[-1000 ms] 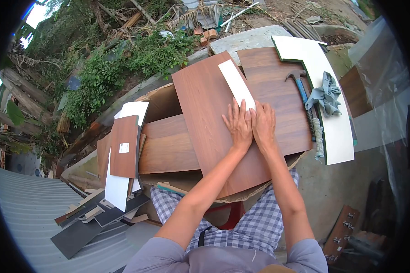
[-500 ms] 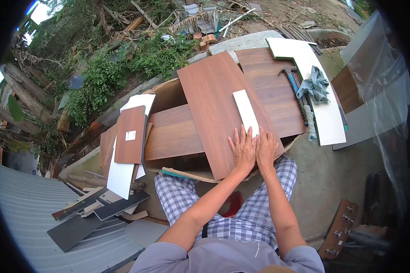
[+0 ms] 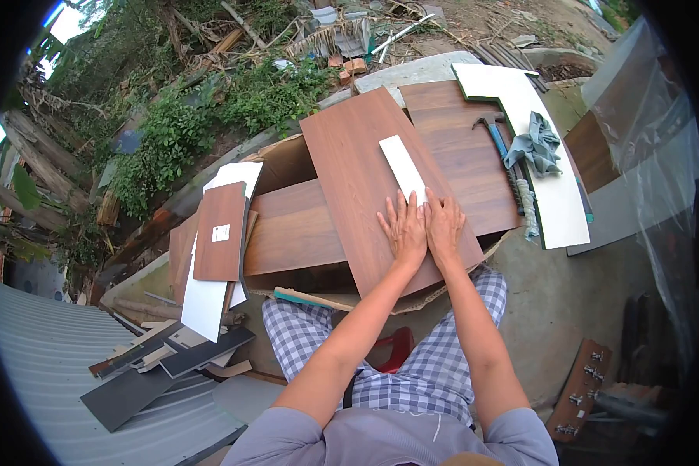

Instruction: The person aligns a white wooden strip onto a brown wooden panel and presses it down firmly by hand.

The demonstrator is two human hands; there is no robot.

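Observation:
A narrow white strip point(image 3: 401, 165) lies tilted on a large brown wood-grain board point(image 3: 349, 155). My left hand point(image 3: 406, 229) rests flat over the strip's near end, fingers spread. Beside it, thumbs close together, my right hand point(image 3: 444, 225) lies on the same end and the board, its fingers stretched out. Both palms face down, and they hide the near end of the strip. Beneath the large board, other brown boards point(image 3: 295, 225) lie across an open cardboard box point(image 3: 287, 159).
At the right, a hammer point(image 3: 495, 136) and a grey-blue cloth point(image 3: 536, 145) lie near a white L-shaped panel point(image 3: 563, 206). A small brown board point(image 3: 222, 256) tops a stack at left. Dark offcuts point(image 3: 132, 392) lie lower left. A red stool point(image 3: 397, 348) shows between the legs.
Both hands have moved slightly left and away from the body along the large board. The white strip has shifted the same way beneath them.

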